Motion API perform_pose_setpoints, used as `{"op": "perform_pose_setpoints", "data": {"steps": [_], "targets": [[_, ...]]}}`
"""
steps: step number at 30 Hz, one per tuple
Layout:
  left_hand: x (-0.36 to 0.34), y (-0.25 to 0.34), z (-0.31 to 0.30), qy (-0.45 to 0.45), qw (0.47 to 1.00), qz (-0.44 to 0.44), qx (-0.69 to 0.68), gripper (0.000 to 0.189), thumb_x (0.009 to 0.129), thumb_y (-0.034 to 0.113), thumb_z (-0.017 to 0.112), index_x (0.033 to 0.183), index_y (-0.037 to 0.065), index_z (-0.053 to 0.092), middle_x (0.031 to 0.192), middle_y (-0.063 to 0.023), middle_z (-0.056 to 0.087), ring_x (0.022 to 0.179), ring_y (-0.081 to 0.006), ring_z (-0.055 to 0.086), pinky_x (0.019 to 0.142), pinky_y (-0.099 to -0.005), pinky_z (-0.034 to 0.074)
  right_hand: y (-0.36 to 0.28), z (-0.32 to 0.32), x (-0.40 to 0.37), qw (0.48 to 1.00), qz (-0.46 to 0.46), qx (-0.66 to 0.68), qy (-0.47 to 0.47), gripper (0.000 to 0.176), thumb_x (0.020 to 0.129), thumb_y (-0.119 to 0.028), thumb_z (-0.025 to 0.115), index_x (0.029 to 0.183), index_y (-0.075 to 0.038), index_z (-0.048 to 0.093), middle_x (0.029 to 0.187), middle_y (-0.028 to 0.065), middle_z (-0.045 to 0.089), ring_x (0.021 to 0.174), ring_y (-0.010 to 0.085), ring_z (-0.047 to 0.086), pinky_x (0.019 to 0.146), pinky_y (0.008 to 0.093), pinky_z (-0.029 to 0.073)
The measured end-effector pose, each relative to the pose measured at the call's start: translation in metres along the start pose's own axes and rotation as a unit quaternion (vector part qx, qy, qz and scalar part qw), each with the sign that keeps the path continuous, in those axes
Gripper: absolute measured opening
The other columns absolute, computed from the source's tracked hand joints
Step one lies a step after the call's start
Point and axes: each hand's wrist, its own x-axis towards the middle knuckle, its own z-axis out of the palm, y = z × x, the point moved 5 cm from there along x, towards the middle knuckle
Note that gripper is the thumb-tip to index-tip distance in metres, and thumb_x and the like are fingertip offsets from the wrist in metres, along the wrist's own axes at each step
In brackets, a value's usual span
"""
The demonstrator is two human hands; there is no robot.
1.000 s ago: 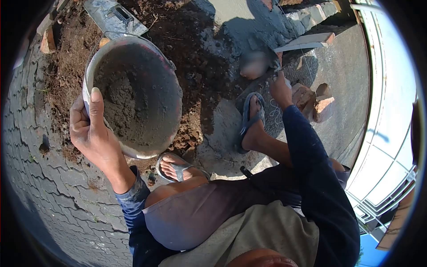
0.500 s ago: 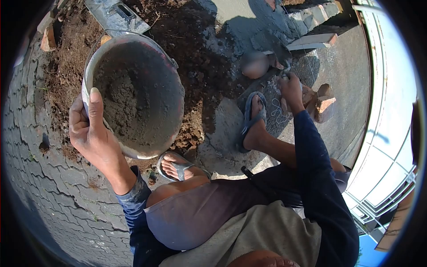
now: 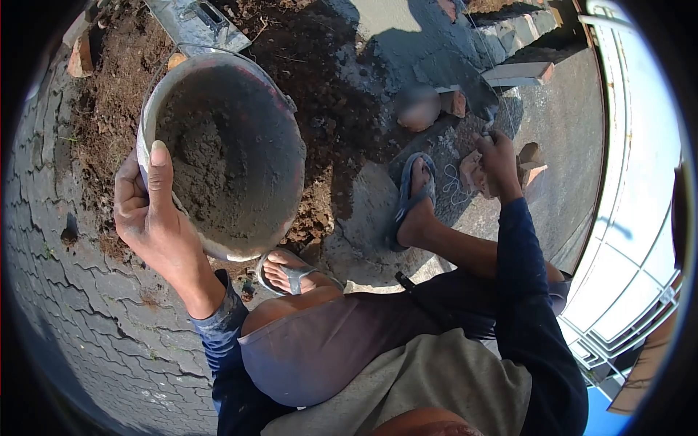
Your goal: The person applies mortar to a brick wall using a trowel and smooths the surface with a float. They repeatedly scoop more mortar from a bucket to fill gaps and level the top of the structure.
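My left hand [image 3: 156, 218] grips the near-left rim of a bucket [image 3: 293, 174], thumb over the edge and fingers round the outside. Wet grey mortar [image 3: 200, 163] lies inside, thickest on the left. The bucket is tilted so its mouth faces me. At the right, my right hand [image 3: 498, 160] is closed round the handle of a trowel [image 3: 480, 98]. Its dark blade points away from me, over the fresh mortar bed [image 3: 407, 43]. Broken brick pieces [image 3: 474, 174] lie beside and beneath this hand, with loose white string [image 3: 454, 185] next to them.
A flat metal float [image 3: 196, 25] lies on the soil beyond the bucket. A taut string runs near a row of bricks [image 3: 520, 74] at upper right. Interlocking paving [image 3: 87, 291] covers the left side. A white railing [image 3: 625, 225] stands right. My sandalled feet are between bucket and bricks.
My right hand and the trowel have moved to the right, and the blade has shifted off the brick end beside the blurred round shape. My left hand still holds the bucket, almost unmoved.
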Motion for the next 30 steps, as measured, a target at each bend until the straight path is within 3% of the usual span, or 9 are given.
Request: {"op": "perform_pose_setpoints", "data": {"steps": [9, 11, 12, 14, 15, 21, 24, 30], "targets": [[0.001, 0.001, -0.002, 0.006, 1.000, -0.004, 0.009, 0.029, 0.087, 0.021, 0.070, 0.100, -0.005, 0.067, 0.082, -0.0064, 0.066, 0.075, -0.0077, 0.058, 0.072, -0.0212, 0.044, -0.006, -0.022, -0.018, 0.995, 0.065, 0.068, -0.017, 0.042, 0.085, -0.022, 0.066, 0.114, 0.007, 0.054, 0.073, 0.0037, 0.055, 0.054, 0.0094, 0.051, 0.045, 0.0257, 0.041], [0.001, 0.000, -0.002, 0.007, 1.000, -0.009, 0.008, 0.029, 0.087, 0.021, 0.070, 0.100, -0.005, 0.067, 0.082, -0.0064, 0.066, 0.075, -0.0077, 0.058, 0.072, -0.0212, 0.044, -0.008, -0.025, -0.023, 0.997, 0.068, 0.037, -0.025, 0.041, 0.087, -0.024, 0.063, 0.113, 0.006, 0.054, 0.079, 0.0102, 0.060, 0.063, 0.0194, 0.059, 0.054, 0.0327, 0.046], [0.001, 0.000, -0.003, 0.008, 1.000, -0.007, 0.007, 0.029, 0.087, 0.021, 0.070, 0.100, -0.005, 0.067, 0.082, -0.0065, 0.066, 0.075, -0.0078, 0.058, 0.072, -0.0212, 0.045, -0.003, -0.020, -0.024, 0.997, 0.067, 0.035, -0.025, 0.041, 0.087, -0.024, 0.063, 0.113, 0.006, 0.054, 0.079, 0.0102, 0.060, 0.063, 0.0194, 0.059, 0.054, 0.0327, 0.046], [0.001, -0.002, -0.004, 0.008, 1.000, -0.008, 0.007, 0.029, 0.087, 0.021, 0.071, 0.100, -0.005, 0.067, 0.082, -0.0066, 0.066, 0.075, -0.0078, 0.058, 0.072, -0.0212, 0.045, -0.001, -0.014, -0.028, 0.994, -0.031, -0.083, 0.064, 0.040, 0.088, -0.027, 0.060, 0.113, 0.003, 0.052, 0.089, 0.0184, 0.063, 0.081, 0.0350, 0.063, 0.069, 0.0421, 0.047], [0.001, -0.004, -0.004, 0.003, 1.000, -0.018, 0.012, 0.030, 0.087, 0.023, 0.069, 0.100, -0.004, 0.068, 0.084, -0.0050, 0.066, 0.078, -0.0083, 0.056, 0.075, -0.0220, 0.042, -0.010, -0.007, -0.035, 0.990, -0.032, -0.113, 0.075, 0.042, 0.088, -0.030, 0.057, 0.116, 0.000, 0.049, 0.100, 0.0243, 0.063, 0.099, 0.0455, 0.057, 0.081, 0.0490, 0.043], [0.001, -0.005, -0.001, -0.002, 1.000, -0.023, -0.012, 0.031, 0.088, 0.026, 0.068, 0.100, -0.003, 0.069, 0.085, -0.0033, 0.065, 0.079, -0.0084, 0.054, 0.076, -0.0229, 0.040, 0.014, 0.078, -0.002, 0.964, -0.087, -0.250, -0.014, 0.049, 0.088, -0.035, 0.055, 0.124, -0.003, 0.042, 0.108, 0.0262, 0.062, 0.103, 0.0465, 0.057, 0.085, 0.0511, 0.044], [0.003, -0.005, -0.005, -0.004, 1.000, -0.024, -0.010, 0.031, 0.087, 0.026, 0.069, 0.100, -0.002, 0.069, 0.085, -0.0032, 0.065, 0.079, -0.0086, 0.054, 0.076, -0.0230, 0.039, 0.032, 0.109, 0.028, 0.956, -0.062, -0.281, -0.066, 0.050, 0.088, -0.037, 0.054, 0.124, -0.005, 0.040, 0.108, 0.0275, 0.061, 0.102, 0.0468, 0.058, 0.085, 0.0514, 0.046], [0.004, -0.007, -0.008, -0.010, 1.000, -0.022, -0.001, 0.031, 0.088, 0.025, 0.068, 0.100, -0.003, 0.069, 0.085, -0.0035, 0.065, 0.081, -0.0091, 0.055, 0.078, -0.0233, 0.040, 0.046, 0.090, 0.048, 0.961, -0.073, -0.259, -0.056, 0.046, 0.088, -0.036, 0.055, 0.116, -0.002, 0.044, 0.105, 0.0299, 0.062, 0.098, 0.0489, 0.058, 0.083, 0.0543, 0.046]]}}
